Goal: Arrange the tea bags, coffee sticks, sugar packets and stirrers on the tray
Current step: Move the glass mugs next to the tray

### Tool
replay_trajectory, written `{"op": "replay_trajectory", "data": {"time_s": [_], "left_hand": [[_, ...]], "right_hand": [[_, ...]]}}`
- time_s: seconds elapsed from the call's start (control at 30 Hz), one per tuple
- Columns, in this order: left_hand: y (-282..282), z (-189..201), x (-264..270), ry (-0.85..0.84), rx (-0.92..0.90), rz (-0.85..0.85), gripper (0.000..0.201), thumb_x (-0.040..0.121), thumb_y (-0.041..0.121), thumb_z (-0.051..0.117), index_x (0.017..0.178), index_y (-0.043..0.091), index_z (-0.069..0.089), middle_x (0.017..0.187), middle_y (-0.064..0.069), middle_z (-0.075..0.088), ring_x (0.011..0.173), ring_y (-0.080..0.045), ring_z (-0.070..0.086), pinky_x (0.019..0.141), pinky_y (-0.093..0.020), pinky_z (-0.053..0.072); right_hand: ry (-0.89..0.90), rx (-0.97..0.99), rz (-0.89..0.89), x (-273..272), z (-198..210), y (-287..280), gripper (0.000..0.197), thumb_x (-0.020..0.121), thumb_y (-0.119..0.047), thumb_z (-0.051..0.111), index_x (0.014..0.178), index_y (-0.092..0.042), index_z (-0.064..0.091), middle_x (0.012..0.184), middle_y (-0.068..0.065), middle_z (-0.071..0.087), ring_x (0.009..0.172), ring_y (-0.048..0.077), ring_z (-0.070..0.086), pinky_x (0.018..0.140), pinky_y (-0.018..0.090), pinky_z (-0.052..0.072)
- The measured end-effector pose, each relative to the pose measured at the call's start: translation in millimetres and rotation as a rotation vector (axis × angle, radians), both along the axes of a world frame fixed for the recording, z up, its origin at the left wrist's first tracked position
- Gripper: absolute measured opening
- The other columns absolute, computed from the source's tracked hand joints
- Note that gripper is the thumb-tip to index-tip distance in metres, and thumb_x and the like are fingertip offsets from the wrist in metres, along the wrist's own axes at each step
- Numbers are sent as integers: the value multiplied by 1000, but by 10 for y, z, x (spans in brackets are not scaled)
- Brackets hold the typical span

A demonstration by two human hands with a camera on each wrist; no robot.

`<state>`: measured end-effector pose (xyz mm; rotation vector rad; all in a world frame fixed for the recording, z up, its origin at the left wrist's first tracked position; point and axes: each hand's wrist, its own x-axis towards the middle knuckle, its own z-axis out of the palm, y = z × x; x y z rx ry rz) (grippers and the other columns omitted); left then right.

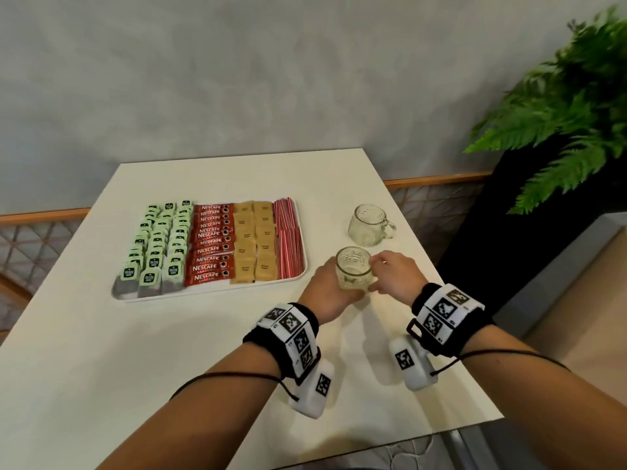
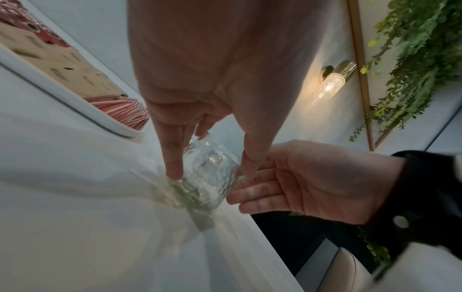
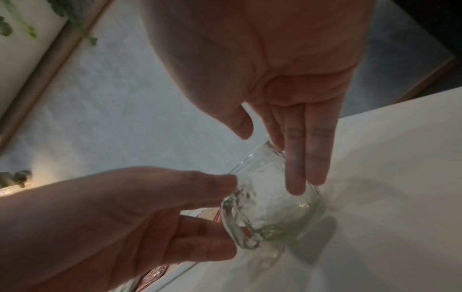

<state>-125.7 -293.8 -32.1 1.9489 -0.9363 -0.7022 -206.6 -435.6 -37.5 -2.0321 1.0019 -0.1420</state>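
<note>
Steadying a glass mug (image 1: 353, 270) between both hands, just right of the filled tray (image 1: 217, 293).
The left hand (image 1: 327, 289) wraps its near-left wall, thumb and fingers curled round; the right hand (image 1: 395, 273) lays nearly straight fingers on the right side. Tea bags (image 1: 156, 245), coffee sticks (image 1: 210, 245), sugar packets (image 1: 254, 241) and stirrers (image 1: 288, 237) lie in rows running far to near. Only the right wrist view shows the mug's handle (image 3: 237, 227) by the left fingers.

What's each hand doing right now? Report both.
Left hand: holds the near glass mug, fingers round its body.
Right hand: open, straight fingers touching that mug.
</note>
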Motion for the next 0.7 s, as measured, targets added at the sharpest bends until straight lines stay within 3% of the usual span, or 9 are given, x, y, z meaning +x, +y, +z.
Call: {"op": "replay_trajectory", "data": {"time_s": [0.07,0.17,0.27,0.33,0.4,0.53,0.63,0.7], "left_hand": [[-20,-95,48,-52,28,20,68,70,28,74,131,15,49,121,-2,64,110,-21,61,94,-37,49],[-18,-176,133,-170,98,67,49,85,18,66,131,9,52,120,-13,65,110,-29,61,91,-38,49],[4,-211,220,-278,176,115,26,92,18,59,112,3,67,105,-17,70,103,-33,64,84,-37,50],[18,-219,280,-304,226,136,22,93,21,59,98,6,74,94,-14,72,93,-29,66,77,-32,50],[34,-206,322,-327,261,147,19,93,22,60,92,10,76,90,-9,73,88,-25,67,75,-29,50],[102,-195,413,-395,251,161,19,94,24,61,100,12,74,96,-7,74,93,-22,66,79,-28,49],[219,-151,502,-428,220,185,21,94,29,62,104,13,71,97,-4,73,92,-21,65,79,-29,49],[307,-95,590,-448,170,193,21,92,29,64,104,13,71,95,-3,73,89,-20,66,79,-29,50]], "right_hand": [[-18,61,-10,8,-11,64,27,96,-30,48,105,-7,58,98,12,66,77,29,72,80,48,57],[-12,120,6,-6,32,44,28,97,-32,49,103,-6,59,94,11,67,72,26,73,75,44,59],[-33,96,-75,47,77,-152,28,96,-30,49,104,-7,62,91,10,66,72,27,71,72,43,58],[-52,67,-187,126,95,-323,29,94,-31,50,114,-11,58,91,7,63,70,28,69,71,43,58],[-38,59,-246,213,116,-456,42,94,-38,50,130,-17,48,103,9,62,71,30,68,72,43,60],[55,60,-247,410,136,-644,66,93,-58,42,148,-26,27,131,10,54,78,32,70,68,40,59],[130,23,-231,555,98,-777,66,93,-61,38,137,-12,39,123,14,59,71,34,70,52,35,54],[157,39,-222,623,52,-852,61,95,-57,39,126,-5,44,108,19,64,67,34,70,59,43,59]]}}
